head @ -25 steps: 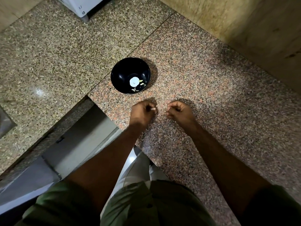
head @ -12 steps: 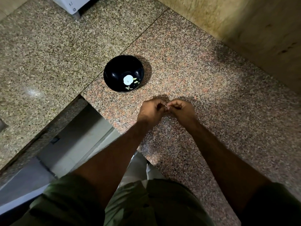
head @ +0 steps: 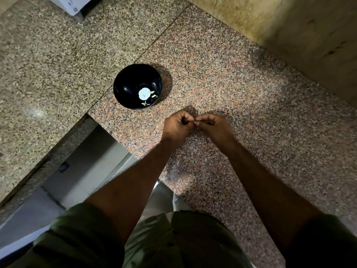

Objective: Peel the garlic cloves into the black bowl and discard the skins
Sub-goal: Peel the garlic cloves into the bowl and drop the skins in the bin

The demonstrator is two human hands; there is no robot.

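Observation:
A black bowl [head: 135, 84] with a white flower painted inside stands on the speckled granite counter [head: 241, 97], up and to the left of my hands. My left hand [head: 178, 125] and my right hand [head: 212, 125] meet fingertip to fingertip just above the counter. Both pinch a small pale garlic clove [head: 194, 122], of which only a sliver shows between the fingers. I cannot tell whether any cloves lie in the bowl beside the painted flower.
The counter's edge cuts in at the lower left, with a gap down to the floor [head: 81, 171]. A white appliance corner [head: 71, 4] sits at the top left. A beige wall [head: 289, 26] bounds the counter at the upper right.
One second ago my hands were apart, the left one holding the clove. They came together half a second ago and stay joined on the clove.

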